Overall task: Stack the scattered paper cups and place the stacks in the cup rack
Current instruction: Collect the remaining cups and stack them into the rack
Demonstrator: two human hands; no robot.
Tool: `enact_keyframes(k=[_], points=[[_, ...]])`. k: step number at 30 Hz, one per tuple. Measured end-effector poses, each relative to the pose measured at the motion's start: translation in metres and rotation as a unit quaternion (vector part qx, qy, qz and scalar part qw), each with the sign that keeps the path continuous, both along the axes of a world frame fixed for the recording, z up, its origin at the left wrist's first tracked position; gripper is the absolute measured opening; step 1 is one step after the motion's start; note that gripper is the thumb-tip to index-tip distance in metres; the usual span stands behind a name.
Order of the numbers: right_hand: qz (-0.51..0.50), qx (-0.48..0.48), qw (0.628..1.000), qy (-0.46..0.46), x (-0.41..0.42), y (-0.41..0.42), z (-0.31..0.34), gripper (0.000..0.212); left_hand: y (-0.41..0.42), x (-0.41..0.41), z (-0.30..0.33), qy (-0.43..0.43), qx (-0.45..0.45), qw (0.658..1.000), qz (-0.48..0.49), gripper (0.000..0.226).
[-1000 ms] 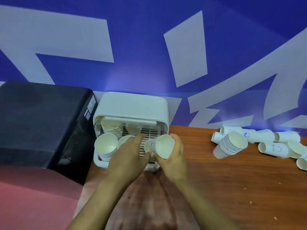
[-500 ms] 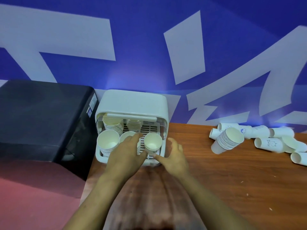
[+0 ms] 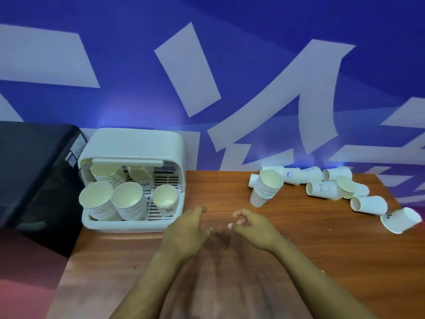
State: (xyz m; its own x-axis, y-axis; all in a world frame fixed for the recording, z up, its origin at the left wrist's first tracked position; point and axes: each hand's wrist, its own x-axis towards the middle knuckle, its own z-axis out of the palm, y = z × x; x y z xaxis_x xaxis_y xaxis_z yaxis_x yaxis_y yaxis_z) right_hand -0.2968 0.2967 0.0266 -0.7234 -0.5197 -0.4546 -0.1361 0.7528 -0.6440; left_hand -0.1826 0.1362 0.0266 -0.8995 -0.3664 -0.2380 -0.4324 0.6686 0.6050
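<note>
The white cup rack [image 3: 135, 146] stands at the table's back left, its lid raised. Inside it are several stacks of white paper cups, two in front [image 3: 99, 202] [image 3: 130, 201], and a short one [image 3: 166, 200] at the front right. Another stack [image 3: 266, 188] leans on the table to the right. Beside it, loose cups [image 3: 322, 189] lie scattered on their sides. My left hand [image 3: 188, 229] and my right hand [image 3: 253, 226] hover over the table in front of the rack, both empty with fingers loosely apart.
A black box [image 3: 34, 171] sits left of the rack, off the wooden table [image 3: 230, 261]. A blue and white wall rises right behind. One loose cup [image 3: 401, 218] lies near the table's right edge.
My right hand set the short cup stack into the rack's front right spot and let go. Both hands pulled back from the rack toward me, now empty. The view shifted right.
</note>
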Motion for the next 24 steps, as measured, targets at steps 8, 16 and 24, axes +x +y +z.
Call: enact_keyframes(k=[8, 16, 24], points=[[0.055, -0.005, 0.998, 0.004, -0.066, 0.109, 0.004, 0.032, 0.110, -0.050, -0.004, -0.065, -0.035, 0.997, 0.006, 0.056], [0.068, 0.009, 0.996, 0.064, -0.138, 0.164, 0.024, 0.034, 0.128, -0.104, 0.009, -0.068, -0.086, 0.994, 0.029, 0.057], [0.071, 0.025, 0.989, 0.125, -0.194, 0.150, 0.021, 0.045, 0.080, -0.157, 0.004, -0.109, -0.180, 0.978, 0.010, 0.059]])
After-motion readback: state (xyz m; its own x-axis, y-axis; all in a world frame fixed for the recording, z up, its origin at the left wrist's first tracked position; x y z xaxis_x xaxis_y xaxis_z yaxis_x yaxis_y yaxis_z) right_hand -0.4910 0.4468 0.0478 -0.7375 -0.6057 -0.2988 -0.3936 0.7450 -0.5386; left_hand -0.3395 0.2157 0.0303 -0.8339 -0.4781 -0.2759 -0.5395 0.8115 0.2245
